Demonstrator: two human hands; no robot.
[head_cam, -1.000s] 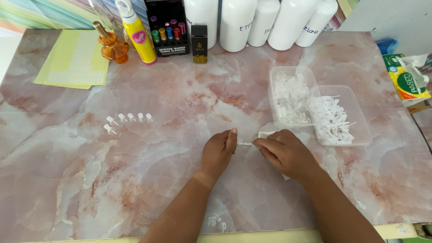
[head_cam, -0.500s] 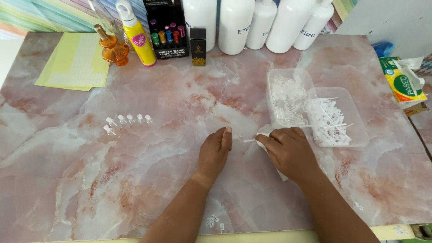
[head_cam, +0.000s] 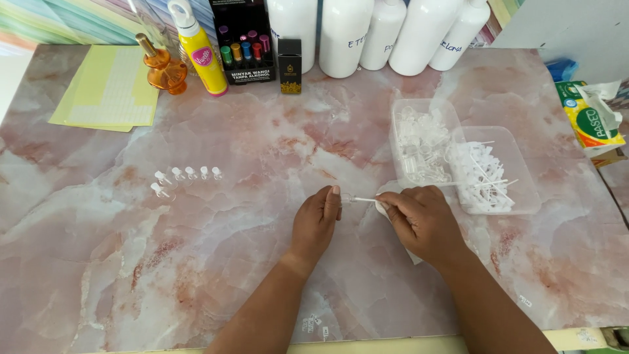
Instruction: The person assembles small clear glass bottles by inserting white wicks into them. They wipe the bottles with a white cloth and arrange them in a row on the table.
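Note:
My left hand (head_cam: 317, 221) pinches a tiny clear vial (head_cam: 346, 199) just above the pink marble table (head_cam: 229, 262). My right hand (head_cam: 422, 219) grips a small white pump sprayer whose thin dip tube (head_cam: 364, 199) points left, with its tip at the vial's mouth. Both hands sit close together near the table's middle, in front of two clear plastic tubs. The nearer-left tub (head_cam: 419, 147) holds several clear vials; the right tub (head_cam: 493, 170) holds several white sprayer tops. A short row of small finished vials (head_cam: 187, 174) lies on the table to the left.
Along the back edge stand several large white bottles (head_cam: 347, 33), a black display box of coloured roll-ons (head_cam: 244, 40), a small black box (head_cam: 289, 64), a yellow spray bottle (head_cam: 195, 49) and an amber glass bottle (head_cam: 162, 69). Yellow label sheets (head_cam: 108, 88) lie back left; a tissue pack (head_cam: 593, 118) sits right.
My hands have drawn slightly apart and shifted a little; the sprayer's thin tube is now visible between them, pointing at the vial in my left hand.

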